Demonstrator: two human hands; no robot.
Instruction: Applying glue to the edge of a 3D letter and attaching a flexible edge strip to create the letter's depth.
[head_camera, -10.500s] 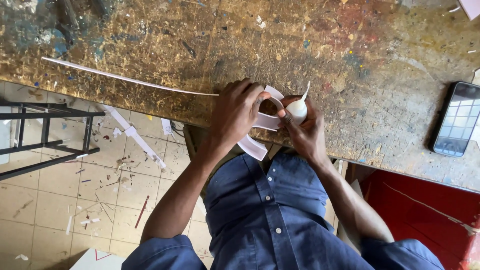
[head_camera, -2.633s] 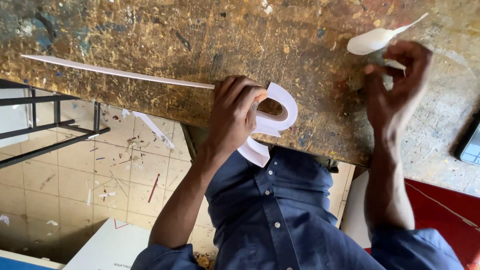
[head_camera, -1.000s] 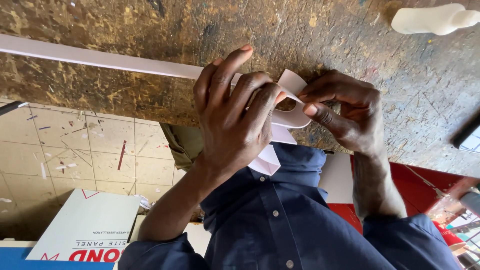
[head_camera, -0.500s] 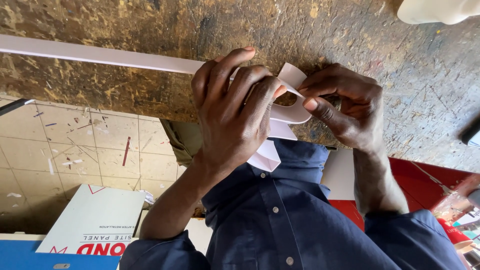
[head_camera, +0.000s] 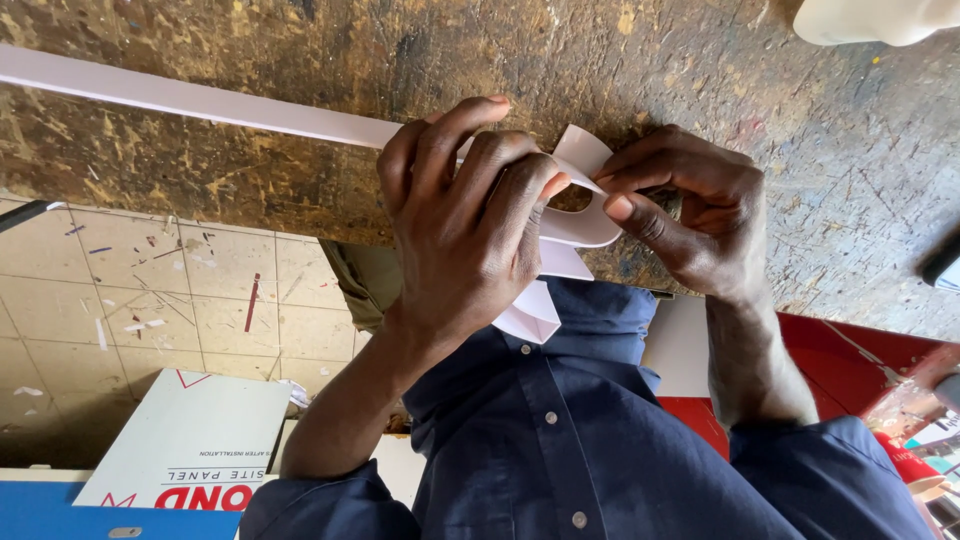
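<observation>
My left hand (head_camera: 465, 215) grips a white curved cut-out shape (head_camera: 585, 225) against the edge of a worn wooden workbench (head_camera: 300, 50). A long white strip (head_camera: 190, 98) runs from under that hand to the left along the bench. My right hand (head_camera: 690, 215) pinches the upper right part of the same white shape between thumb and fingers. Part of the shape is hidden under my left fingers. A white pointed corner (head_camera: 530, 315) sticks out below my left hand.
A white bottle-like object (head_camera: 870, 18) lies on the bench at top right. A dark phone edge (head_camera: 945, 265) shows at the far right. Below are a tiled floor with scraps (head_camera: 130, 300), a white panel box (head_camera: 190, 440) and a red surface (head_camera: 870, 365).
My right hand put the white bottle-like object down on the bench and came back to the curved shape. Since one second ago both hands have shifted only slightly on it.
</observation>
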